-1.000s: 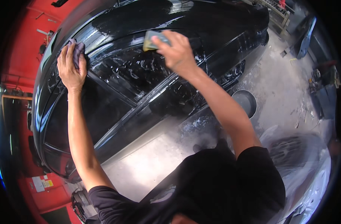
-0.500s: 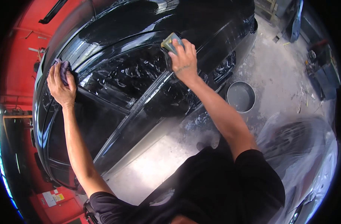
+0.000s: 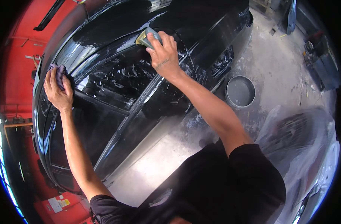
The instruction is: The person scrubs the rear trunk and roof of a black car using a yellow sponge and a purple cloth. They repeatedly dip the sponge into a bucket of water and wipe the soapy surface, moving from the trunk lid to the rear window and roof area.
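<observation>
A wet, glossy black car lies before me, with water streaks over its side window. My right hand grips a sanding block with a grey-green sheet and a yellowish side. It rests on the frame along the roof edge, above the rear part of that window. My left hand is closed on a crumpled purple-grey cloth, pressed to the car at the far left. The fingers of the right hand partly cover the block.
A round grey bucket holding liquid stands on the stained concrete floor, right of my right forearm. Clear plastic sheeting drapes something at lower right. Dark parts sit at the right edge. A red wall runs along the left.
My right hand has slid the sanding block left and slightly up along the roof-edge frame. My left hand keeps the cloth at nearly the same spot.
</observation>
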Demonstrator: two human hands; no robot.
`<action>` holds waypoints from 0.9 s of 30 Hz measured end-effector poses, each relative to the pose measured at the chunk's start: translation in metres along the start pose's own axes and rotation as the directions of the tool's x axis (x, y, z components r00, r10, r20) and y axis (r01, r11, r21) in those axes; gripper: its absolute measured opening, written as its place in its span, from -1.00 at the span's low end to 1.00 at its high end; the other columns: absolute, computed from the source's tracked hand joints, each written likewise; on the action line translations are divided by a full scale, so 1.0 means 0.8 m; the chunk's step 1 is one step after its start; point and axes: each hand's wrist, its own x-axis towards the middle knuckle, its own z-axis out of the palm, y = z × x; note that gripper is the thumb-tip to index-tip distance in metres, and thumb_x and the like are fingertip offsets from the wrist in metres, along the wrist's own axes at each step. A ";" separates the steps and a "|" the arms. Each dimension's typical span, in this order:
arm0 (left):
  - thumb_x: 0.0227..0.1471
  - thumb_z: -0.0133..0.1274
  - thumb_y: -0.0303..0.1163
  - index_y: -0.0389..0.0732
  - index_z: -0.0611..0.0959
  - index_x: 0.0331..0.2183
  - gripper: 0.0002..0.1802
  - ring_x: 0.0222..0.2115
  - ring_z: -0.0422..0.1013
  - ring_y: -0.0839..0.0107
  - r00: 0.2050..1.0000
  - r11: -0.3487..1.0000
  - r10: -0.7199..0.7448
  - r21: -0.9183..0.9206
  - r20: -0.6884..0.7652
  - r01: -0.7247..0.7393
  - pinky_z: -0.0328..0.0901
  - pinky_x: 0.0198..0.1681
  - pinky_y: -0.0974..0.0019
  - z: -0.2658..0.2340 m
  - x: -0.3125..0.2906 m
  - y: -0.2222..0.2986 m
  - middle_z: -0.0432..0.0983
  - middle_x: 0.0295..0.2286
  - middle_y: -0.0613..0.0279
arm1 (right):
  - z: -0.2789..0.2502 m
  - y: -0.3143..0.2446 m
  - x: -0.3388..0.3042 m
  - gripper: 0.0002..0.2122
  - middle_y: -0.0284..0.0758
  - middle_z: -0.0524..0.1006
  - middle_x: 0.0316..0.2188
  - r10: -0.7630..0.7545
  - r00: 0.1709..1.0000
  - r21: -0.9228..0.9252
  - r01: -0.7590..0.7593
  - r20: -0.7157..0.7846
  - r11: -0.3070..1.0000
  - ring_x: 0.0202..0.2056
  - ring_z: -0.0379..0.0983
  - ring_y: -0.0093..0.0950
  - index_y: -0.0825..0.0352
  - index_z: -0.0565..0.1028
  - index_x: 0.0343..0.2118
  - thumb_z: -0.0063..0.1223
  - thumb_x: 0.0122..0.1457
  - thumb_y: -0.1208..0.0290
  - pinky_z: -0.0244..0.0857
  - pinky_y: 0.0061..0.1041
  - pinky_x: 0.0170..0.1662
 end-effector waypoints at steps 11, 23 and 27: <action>0.18 0.22 -0.26 -0.16 0.66 0.14 -0.49 0.10 0.48 -0.10 1.000 1.000 -0.018 0.001 0.015 0.018 0.32 0.22 -0.04 0.003 0.003 -0.001 0.56 0.08 -0.10 | -0.021 0.050 -0.041 -0.48 0.02 0.40 -0.08 0.159 0.986 -0.131 -0.166 -0.056 0.977 -0.08 0.38 0.00 0.45 0.41 0.18 0.31 0.17 0.42 0.33 -0.05 -0.02; 0.25 0.18 -0.27 -0.19 0.64 0.15 -0.53 0.13 0.47 -0.05 1.000 1.000 0.002 0.023 0.009 -0.002 0.32 0.23 -0.01 0.007 0.000 0.008 0.57 0.08 -0.03 | -0.020 0.026 -0.093 -0.53 0.07 0.40 -0.09 0.415 0.906 -0.111 -0.422 -0.085 0.900 -0.03 0.39 0.11 0.44 0.36 0.10 0.28 0.23 0.35 0.32 0.02 0.02; 0.21 0.20 -0.25 -0.14 0.65 0.15 -0.51 0.07 0.49 -0.06 0.999 0.999 0.049 0.014 -0.018 -0.049 0.34 0.19 -0.03 0.000 -0.003 -0.003 0.57 0.07 -0.02 | -0.017 0.008 -0.127 -0.52 0.12 0.43 -0.08 0.511 0.858 -0.086 -0.513 -0.053 0.854 -0.01 0.42 0.14 0.48 0.35 0.05 0.29 0.23 0.27 0.32 0.01 0.05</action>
